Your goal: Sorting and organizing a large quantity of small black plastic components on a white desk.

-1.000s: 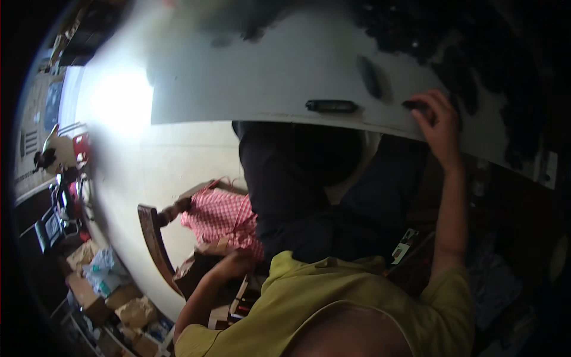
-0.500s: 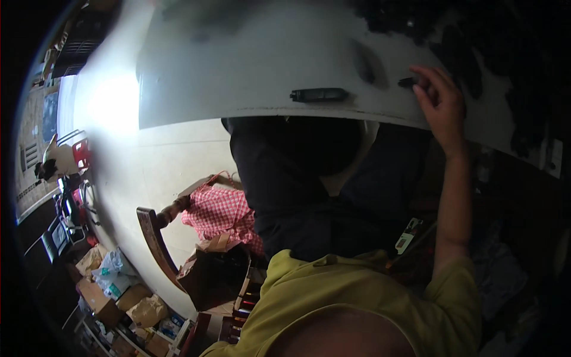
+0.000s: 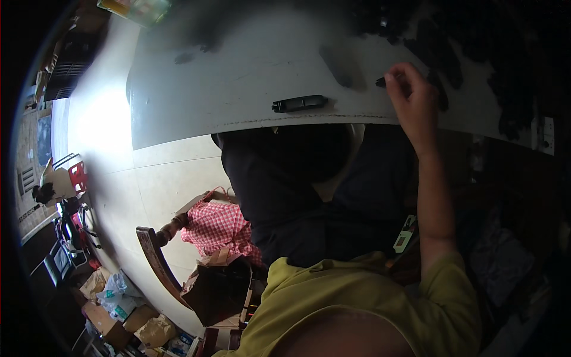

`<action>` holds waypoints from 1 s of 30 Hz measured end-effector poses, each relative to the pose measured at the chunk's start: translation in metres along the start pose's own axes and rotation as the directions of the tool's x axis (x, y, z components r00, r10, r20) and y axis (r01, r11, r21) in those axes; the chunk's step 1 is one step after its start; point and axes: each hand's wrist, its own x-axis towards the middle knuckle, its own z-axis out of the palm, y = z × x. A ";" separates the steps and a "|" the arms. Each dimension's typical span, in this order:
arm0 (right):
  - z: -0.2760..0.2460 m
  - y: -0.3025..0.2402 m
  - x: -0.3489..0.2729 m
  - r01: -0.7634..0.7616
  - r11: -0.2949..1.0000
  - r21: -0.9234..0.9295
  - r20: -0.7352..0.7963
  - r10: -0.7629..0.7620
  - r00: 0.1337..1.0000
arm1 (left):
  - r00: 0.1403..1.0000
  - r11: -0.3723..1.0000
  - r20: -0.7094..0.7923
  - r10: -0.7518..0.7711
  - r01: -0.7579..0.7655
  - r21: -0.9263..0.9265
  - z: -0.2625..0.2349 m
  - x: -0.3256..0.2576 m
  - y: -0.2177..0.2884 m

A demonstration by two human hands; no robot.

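My right hand (image 3: 411,98) is over the grey-white table (image 3: 238,80), to the right of the middle, with its thumb and index finger pinched together. A small dark piece (image 3: 381,82) pokes out at the fingertips; its full shape is hidden by the hand. Near the front edge lies a long black plastic casing (image 3: 299,104), flat and slightly tilted, well to the left of the hand. Between them and farther back is a blurred dark elongated part (image 3: 336,66). My left hand is out of the picture.
Dark parts (image 3: 434,50) are heaped at the table's far right, mostly lost in shadow. A clear container (image 3: 134,9) shows at the far left corner. Below are a wooden chair (image 3: 157,262), a red checked cloth (image 3: 214,226) and cardboard boxes (image 3: 110,321). Someone else (image 3: 53,184) is in the distance.
The view has swung slightly, so the table and casing appear farther left and lower. My right hand has turned a little, hiding more of the small dark piece. The clear container has come into view.
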 end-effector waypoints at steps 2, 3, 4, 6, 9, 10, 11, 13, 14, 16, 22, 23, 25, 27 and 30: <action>0.002 -0.004 0.001 0.008 0.996 -0.094 -0.010 -0.009 1.000 | 1.000 1.000 -0.001 -0.005 0.005 0.003 0.001 -0.002 -0.002; 0.004 -0.007 0.001 -0.006 0.981 -0.195 -0.021 0.002 1.000 | 1.000 1.000 -0.002 -0.008 0.008 0.006 0.000 -0.003 -0.004; 0.006 -0.010 0.002 -0.021 0.956 -0.294 -0.033 0.012 0.999 | 1.000 1.000 -0.003 -0.011 0.011 0.009 0.000 -0.005 -0.005; 0.012 -0.013 0.004 -0.009 0.931 -0.365 -0.030 -0.002 1.000 | 1.000 1.000 -0.004 -0.016 0.016 0.020 -0.005 -0.008 -0.008; 0.017 -0.008 0.005 0.028 0.908 -0.419 -0.029 -0.044 0.999 | 1.000 0.999 -0.007 -0.016 0.016 0.044 -0.016 -0.011 -0.012; 0.018 -0.007 0.005 0.058 0.916 -0.397 -0.028 -0.075 0.997 | 1.000 0.999 -0.011 -0.012 0.013 0.048 -0.018 -0.011 -0.014; 0.017 -0.004 0.004 0.067 0.914 -0.400 -0.028 -0.085 0.996 | 1.000 0.999 -0.013 -0.008 0.009 0.052 -0.022 -0.011 -0.016; 0.013 -0.001 0.003 0.101 0.924 -0.369 -0.001 -0.109 0.994 | 1.000 0.998 -0.018 0.001 0.000 0.061 -0.029 -0.011 -0.020; 0.012 -0.008 0.003 0.115 0.926 -0.360 -0.004 -0.125 0.992 | 0.999 0.998 -0.032 0.003 -0.001 0.056 -0.039 -0.018 -0.021; 0.008 -0.026 0.000 0.125 0.992 -0.016 -0.018 -0.126 0.992 | 0.968 0.984 -0.214 0.128 -0.096 0.151 -0.055 -0.033 -0.021; 0.033 -0.068 -0.008 0.306 0.937 0.170 0.239 -0.340 0.909 | -0.579 0.367 -0.444 0.684 -0.254 0.895 -0.124 -0.035 0.195; 0.037 -0.070 -0.008 0.316 0.934 0.165 0.242 -0.349 0.905 | -0.628 0.332 -0.330 0.705 -0.118 0.936 -0.128 -0.031 0.219; 0.041 -0.066 -0.008 0.362 0.924 0.128 0.252 -0.383 0.889 | -0.585 0.316 -0.306 0.751 -0.089 0.945 -0.130 -0.023 0.253; 0.043 -0.066 -0.008 0.362 0.925 0.120 0.264 -0.381 0.886 | -0.555 0.303 -0.314 0.770 -0.114 0.946 -0.143 -0.012 0.265; 0.045 -0.068 -0.006 0.398 0.914 0.084 0.263 -0.405 0.875 | -0.555 0.313 -0.306 0.773 -0.086 0.946 -0.154 -0.007 0.267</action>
